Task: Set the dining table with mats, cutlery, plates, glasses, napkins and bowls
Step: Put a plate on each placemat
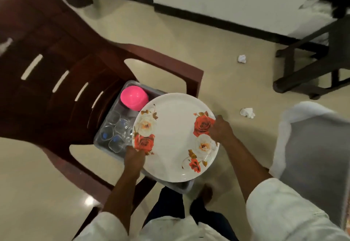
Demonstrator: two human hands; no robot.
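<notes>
A round white plate (174, 136) printed with red and white roses is held over a grey tray (130, 85) that sits on the seat of a dark brown plastic chair (62, 55). My left hand (133, 157) grips the plate's left rim. My right hand (220, 129) grips its right rim. In the tray, a pink bowl (133, 96) lies upside down at the back, and several clear glasses (117, 129) stand in front of it. The plate hides the tray's right half.
A grey mat with a white border (312, 146) lies at the right. Two crumpled white papers (242, 58) (247, 112) lie on the cream floor. Dark wooden furniture legs (303, 66) stand at the upper right, a white wall with a black skirting (217, 19) behind.
</notes>
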